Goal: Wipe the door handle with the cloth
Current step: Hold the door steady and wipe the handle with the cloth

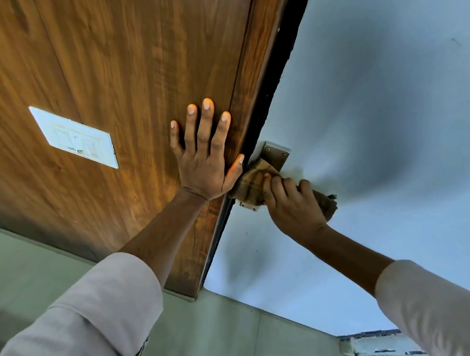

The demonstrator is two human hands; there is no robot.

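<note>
I see the wooden door (104,62) w/ my left hand (205,155) flat on it, fingers spread apart, thumb at the door's edge. A white plate (74,137) sits on the wood well left of those fingers. Right hand (290,202) is curled tight round the brown cloth (251,181), pressing it on the metal door handle (274,153), just right of the left thumb; handle's lever is hidden under the cloth.

Two bare hands, left hand (204,163) and right hand (293,202), with short, pale fingernails. Forearms bare below pale pinkish-white long shirt sleeves, left sleeve (100,315) and right sleeve (433,309), pushed up, cuffs loose and softly creased.
</note>
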